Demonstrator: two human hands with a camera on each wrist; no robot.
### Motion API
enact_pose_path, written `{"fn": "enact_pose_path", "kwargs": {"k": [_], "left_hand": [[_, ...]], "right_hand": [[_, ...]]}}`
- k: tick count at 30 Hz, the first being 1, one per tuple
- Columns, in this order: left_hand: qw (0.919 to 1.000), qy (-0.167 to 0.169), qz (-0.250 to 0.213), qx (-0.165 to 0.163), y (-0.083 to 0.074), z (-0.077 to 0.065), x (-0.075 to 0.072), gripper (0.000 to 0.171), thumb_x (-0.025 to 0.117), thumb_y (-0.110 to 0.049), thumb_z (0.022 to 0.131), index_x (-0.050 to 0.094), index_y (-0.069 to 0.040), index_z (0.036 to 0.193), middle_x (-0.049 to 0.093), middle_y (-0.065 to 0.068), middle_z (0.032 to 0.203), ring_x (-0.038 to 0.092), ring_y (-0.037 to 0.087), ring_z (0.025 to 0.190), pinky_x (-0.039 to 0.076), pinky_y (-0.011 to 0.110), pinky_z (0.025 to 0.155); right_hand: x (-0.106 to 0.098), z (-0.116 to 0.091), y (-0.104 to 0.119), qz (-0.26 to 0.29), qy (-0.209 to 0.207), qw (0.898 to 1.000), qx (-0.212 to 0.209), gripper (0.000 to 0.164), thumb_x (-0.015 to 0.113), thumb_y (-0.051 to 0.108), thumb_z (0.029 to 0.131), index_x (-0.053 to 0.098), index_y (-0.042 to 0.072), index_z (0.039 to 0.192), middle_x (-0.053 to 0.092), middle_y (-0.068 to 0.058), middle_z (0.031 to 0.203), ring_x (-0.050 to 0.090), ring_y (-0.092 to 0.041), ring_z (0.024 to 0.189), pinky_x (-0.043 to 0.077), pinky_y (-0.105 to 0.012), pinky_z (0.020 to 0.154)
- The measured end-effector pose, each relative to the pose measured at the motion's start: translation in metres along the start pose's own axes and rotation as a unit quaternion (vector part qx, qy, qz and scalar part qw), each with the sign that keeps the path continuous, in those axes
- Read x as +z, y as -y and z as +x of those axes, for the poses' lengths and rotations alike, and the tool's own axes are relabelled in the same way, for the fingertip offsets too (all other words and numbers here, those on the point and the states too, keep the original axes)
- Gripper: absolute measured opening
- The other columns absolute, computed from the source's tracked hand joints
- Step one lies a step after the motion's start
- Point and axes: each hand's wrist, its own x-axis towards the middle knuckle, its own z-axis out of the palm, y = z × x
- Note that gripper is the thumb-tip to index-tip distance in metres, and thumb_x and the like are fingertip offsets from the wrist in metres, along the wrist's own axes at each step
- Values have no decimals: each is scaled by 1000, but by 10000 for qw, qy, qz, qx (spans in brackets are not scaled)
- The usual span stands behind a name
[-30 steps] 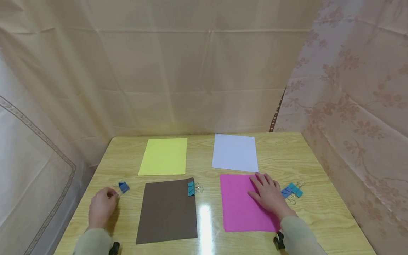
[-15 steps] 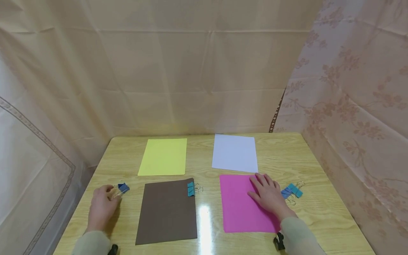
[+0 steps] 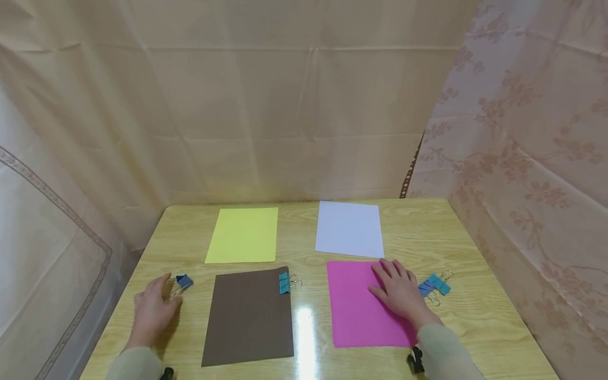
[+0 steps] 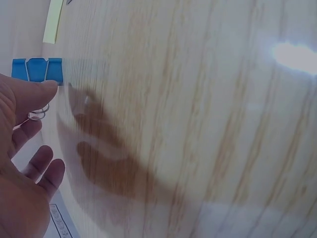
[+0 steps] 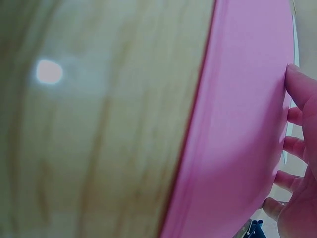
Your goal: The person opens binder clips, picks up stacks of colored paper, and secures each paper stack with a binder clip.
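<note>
My left hand [image 3: 154, 306] is at the table's left side, thumb and fingers apart, right beside a blue binder clip [image 3: 185, 281]. In the left wrist view that clip [image 4: 37, 69] shows past my thumb, wire handles toward the hand. My right hand [image 3: 402, 290] rests with fingers spread on the right part of a pink paper stack [image 3: 353, 311]. A dark brown sheet [image 3: 249, 322] lies between the hands, with a teal binder clip [image 3: 284, 283] at its upper right edge.
Behind lie a yellow sheet [image 3: 242, 235] and a pale white sheet [image 3: 349, 228]. Right of my right hand, a blue binder clip [image 3: 426, 287] and a teal one [image 3: 440, 285] lie together. Cloth curtains [image 3: 237, 105] surround the wooden table [image 3: 418, 227].
My left hand's thumb and fingers have gone from pinched together near the clip's handles to spread apart. The right hand has stayed on the pink stack.
</note>
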Motion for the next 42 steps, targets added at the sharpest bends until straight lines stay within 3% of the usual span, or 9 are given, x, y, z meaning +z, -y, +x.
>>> {"fn": "enact_pose_path", "kwargs": {"k": [5, 10, 17, 42], "left_hand": [[9998, 57, 55, -161, -3, -2, -1, 67, 68, -12, 92, 38, 9, 148, 36, 40, 145, 29, 62, 128, 24, 69, 104], [9999, -47, 112, 47, 0, -4, -1, 65, 70, -14, 91, 41, 11, 144, 41, 41, 140, 35, 60, 126, 25, 67, 103], [9996, 243, 33, -125, 2, -4, -3, 69, 70, -18, 93, 38, 9, 148, 38, 40, 143, 30, 61, 128, 25, 68, 104], [9985, 462, -31, -286, 4, -6, -4, 70, 72, -28, 93, 42, 9, 144, 41, 39, 142, 34, 61, 127, 26, 70, 105]], "right_hand": [[0, 0, 0, 17, -25, 10000, -5, 63, 66, 40, 99, 50, 8, 151, 43, -21, 155, 31, -52, 144, 30, -73, 108], [0, 0, 0, 32, -4, 10000, 19, 64, 66, 40, 99, 49, 8, 151, 42, -21, 156, 30, -52, 145, 29, -73, 108], [-1, 0, 0, 53, -15, 10000, 16, 64, 66, 40, 99, 49, 8, 151, 42, -21, 156, 29, -52, 145, 28, -73, 108], [1, 0, -1, 98, -39, 9999, -16, 64, 65, 39, 99, 48, 7, 152, 41, -21, 156, 28, -52, 146, 28, -73, 109]]}}
